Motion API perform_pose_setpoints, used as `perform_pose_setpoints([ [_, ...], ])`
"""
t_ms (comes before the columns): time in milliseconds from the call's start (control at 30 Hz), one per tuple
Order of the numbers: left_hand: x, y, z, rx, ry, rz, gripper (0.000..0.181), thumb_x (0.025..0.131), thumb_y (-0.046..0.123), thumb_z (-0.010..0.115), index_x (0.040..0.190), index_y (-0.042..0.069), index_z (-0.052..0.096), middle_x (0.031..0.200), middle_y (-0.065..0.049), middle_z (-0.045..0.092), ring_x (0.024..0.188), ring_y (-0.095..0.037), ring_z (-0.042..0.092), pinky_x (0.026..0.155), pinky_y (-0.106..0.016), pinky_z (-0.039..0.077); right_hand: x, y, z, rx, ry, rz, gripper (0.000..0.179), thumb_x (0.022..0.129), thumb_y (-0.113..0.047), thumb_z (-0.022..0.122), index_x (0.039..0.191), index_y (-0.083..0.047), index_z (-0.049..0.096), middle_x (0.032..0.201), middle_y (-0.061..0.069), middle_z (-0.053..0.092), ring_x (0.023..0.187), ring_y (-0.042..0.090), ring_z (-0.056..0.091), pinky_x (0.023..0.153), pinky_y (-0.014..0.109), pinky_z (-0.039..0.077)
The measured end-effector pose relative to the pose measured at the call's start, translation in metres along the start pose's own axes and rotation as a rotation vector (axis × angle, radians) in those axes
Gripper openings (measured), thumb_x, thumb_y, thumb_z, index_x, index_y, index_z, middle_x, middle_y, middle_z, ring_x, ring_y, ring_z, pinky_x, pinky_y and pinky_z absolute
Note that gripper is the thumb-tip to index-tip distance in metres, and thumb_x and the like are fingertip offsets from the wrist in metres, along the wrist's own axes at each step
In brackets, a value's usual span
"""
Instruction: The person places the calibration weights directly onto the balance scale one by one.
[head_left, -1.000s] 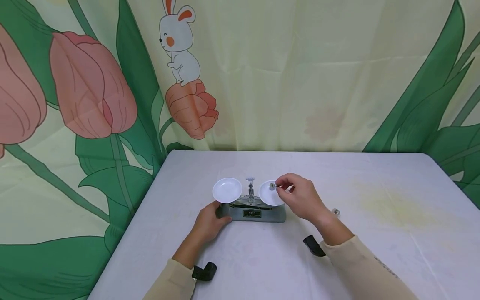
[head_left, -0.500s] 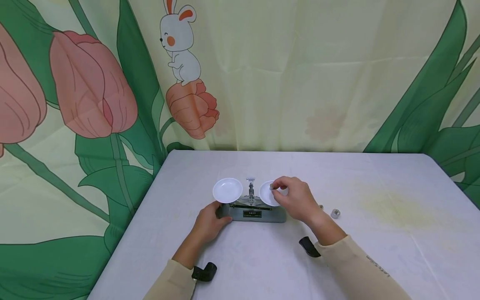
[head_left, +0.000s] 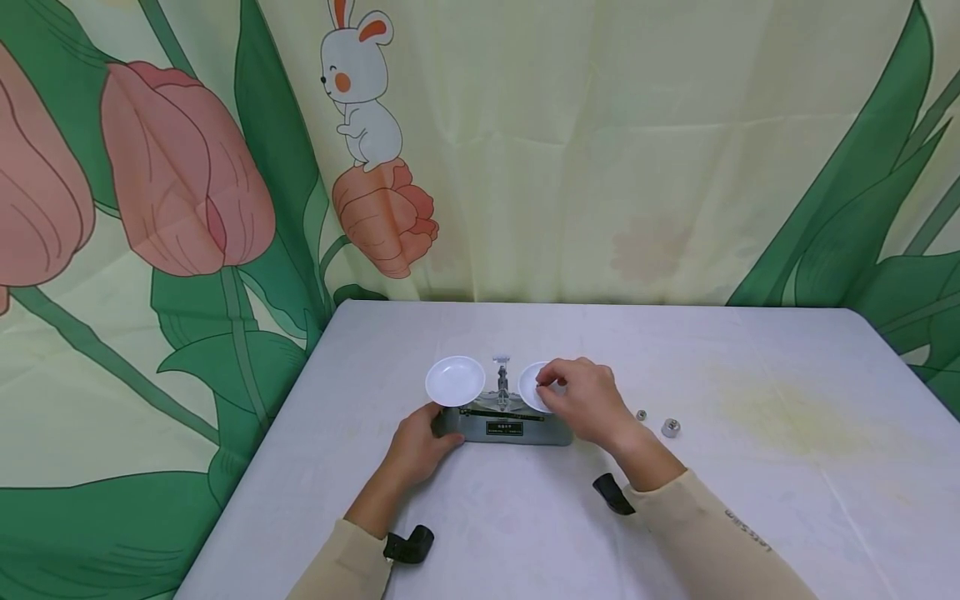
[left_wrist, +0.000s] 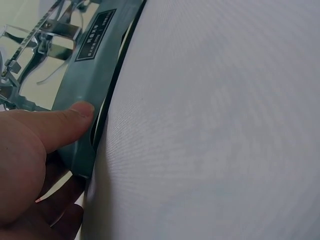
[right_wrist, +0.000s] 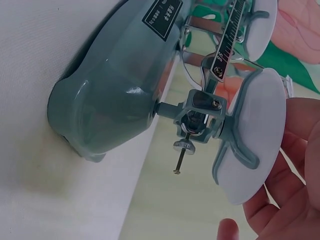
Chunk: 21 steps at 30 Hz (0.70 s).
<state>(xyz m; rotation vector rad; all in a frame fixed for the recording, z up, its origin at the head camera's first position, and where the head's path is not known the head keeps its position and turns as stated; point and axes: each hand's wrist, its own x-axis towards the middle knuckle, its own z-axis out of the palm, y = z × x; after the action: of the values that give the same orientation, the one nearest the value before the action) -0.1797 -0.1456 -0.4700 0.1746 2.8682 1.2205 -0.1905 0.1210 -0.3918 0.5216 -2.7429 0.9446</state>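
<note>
A grey-green balance scale with two white pans stands on the cloth-covered table. My left hand grips the left end of its base, with the thumb on the front and the other fingers behind and below. Over the right pan my right hand pinches with thumb and index finger. The small metal weight there is mostly hidden by the fingertips; a silvery sliver shows past the pan's rim in the right wrist view. The left pan holds nothing.
Right of the scale lie a tiny metal weight and a larger metal weight. The white tablecloth has a yellowish stain. A printed curtain hangs behind the table's far edge.
My right hand has shifted left and slightly down over the right pan. The weight seen there earlier is now covered, and the tiny weight on the table is uncovered. My left hand stays put.
</note>
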Motion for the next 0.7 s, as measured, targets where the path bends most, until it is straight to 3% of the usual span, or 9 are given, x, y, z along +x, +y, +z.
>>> perform_pose_setpoints([
  [400,0.0002,-0.0005,0.0017,0.010,0.006,-0.002,0.065,0.086,0.017,0.080,0.140,-0.006,0.051,0.140,-0.022,0.055,0.132,-0.039,0.049,0.106,-0.054,0.043,0.0022,-0.0024,0.0044,-0.031,-0.049,0.038,0.008,0.091,-0.015,0.071,0.096,-0.010,0.073,0.091,0.000,0.073,0.088,0.023,0.059,0.085,0.049,0.043],
  [700,-0.0004,0.0000,0.0017,0.009,0.007,-0.002,0.064,0.086,0.017,0.080,0.139,-0.006,0.052,0.138,-0.023,0.056,0.130,-0.040,0.051,0.104,-0.054,0.044,0.0024,-0.0045,0.0035,-0.017,-0.059,0.073,0.006,0.091,-0.016,0.072,0.095,-0.011,0.072,0.092,0.000,0.070,0.083,0.020,0.056,0.075,0.038,0.049],
])
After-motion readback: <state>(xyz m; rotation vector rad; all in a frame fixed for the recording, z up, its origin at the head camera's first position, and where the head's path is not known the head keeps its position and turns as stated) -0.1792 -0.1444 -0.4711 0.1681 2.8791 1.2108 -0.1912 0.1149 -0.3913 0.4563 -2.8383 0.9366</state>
